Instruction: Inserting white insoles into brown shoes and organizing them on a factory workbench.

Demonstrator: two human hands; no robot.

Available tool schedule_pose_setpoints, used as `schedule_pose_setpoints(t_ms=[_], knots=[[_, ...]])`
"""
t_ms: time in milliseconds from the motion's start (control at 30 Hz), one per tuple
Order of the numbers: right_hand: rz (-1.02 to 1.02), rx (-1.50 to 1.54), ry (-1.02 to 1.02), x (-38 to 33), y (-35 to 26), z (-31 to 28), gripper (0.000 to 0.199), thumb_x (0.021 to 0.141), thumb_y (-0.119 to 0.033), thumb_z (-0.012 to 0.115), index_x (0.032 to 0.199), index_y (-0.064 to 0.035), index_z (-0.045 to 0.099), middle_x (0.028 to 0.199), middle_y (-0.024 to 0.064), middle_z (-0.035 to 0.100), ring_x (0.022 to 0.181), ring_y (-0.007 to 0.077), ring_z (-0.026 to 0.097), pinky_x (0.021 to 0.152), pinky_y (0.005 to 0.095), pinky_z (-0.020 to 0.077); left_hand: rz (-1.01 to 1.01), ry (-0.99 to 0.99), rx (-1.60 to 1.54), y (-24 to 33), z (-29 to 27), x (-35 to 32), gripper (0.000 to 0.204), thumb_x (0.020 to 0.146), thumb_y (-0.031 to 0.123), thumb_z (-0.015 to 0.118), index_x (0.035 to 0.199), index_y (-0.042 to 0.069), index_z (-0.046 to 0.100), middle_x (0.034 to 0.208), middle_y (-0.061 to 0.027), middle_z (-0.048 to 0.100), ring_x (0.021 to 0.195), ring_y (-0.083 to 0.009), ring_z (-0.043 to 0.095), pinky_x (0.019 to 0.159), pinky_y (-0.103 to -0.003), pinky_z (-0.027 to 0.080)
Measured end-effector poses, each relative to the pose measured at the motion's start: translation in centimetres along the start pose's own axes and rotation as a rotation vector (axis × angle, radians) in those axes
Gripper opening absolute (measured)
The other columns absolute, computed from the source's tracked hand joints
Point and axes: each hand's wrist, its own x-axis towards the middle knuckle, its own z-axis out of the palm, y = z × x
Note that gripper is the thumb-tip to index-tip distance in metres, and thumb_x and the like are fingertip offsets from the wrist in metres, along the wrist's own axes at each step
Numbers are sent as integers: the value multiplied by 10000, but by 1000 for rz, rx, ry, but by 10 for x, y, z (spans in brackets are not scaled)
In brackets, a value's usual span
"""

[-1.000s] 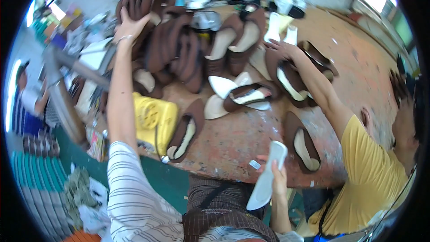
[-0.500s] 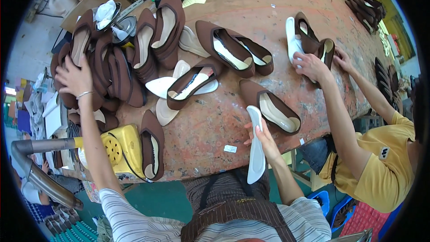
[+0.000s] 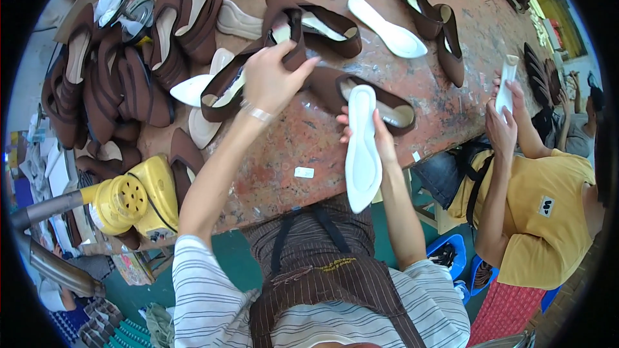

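A reddish-brown wooden desk [image 3: 277, 187], scuffed and flecked with paint, spreads beyond and to both sides of the long white shoe-shaped insole [image 3: 362, 151]. The insole is upright over the desk's near edge, the fingers of the right hand [image 3: 385, 145] clamped on it. A green floor [image 3: 232, 245] shows below and left of it; blue plastic baskets [image 3: 448, 254] stand below and to its right. Also to its right, a co-worker in a yellow T-shirt [image 3: 541, 219] holds another white piece [image 3: 507, 87].

Just behind the insole, a brown fabric pointed-toe shoe [image 3: 325, 87] is partly hidden by it. Farther beyond lie a flat white insole [image 3: 390, 32] and, to the right, two more brown shoes [image 3: 422, 9]. Left of it are a small white label [image 3: 304, 172], a yellow vented machine [image 3: 151, 196] and a crowded heap of brown shoes [image 3: 106, 80].

The left hand [image 3: 274, 77], up and left of the insole, has thumb and fingers apart over brown shoes; contact is unclear. Its forearm blocks part of another brown shoe [image 3: 184, 158].
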Motion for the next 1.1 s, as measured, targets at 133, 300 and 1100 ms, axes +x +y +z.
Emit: schedule_pose_setpoints(t_ms=[133,300,1100], knots=[[-33,-88,15,8,-22,2,623,1035,-458,338,1355,68,432,1115,168,649,769,150,588,743,320,529,140,-197,-78,11,-84,-105,208,699,170,817,745,24,675,646,-88,568,640,-268,553,626,-366,450],[-505,-1144,26,-26,-43,54,419,1013,-302,471,1196,34,640,1164,121,626,967,210,587,848,348,474,161,-331,86,-15,-119,-240,216,643,82,812,787,33,658,893,-94,595,950,-292,590,877,-425,482],[-529,-1542,-848,-2,132,135,273,674,-138,672,926,-47,724,1073,79,659,1038,214,608,1041,396,383,-143,396,-173,-51,-41,-303,1266,639,478,882,1502,96,38,1439,-327,320,1268,-436,437,1055,-544,379]])
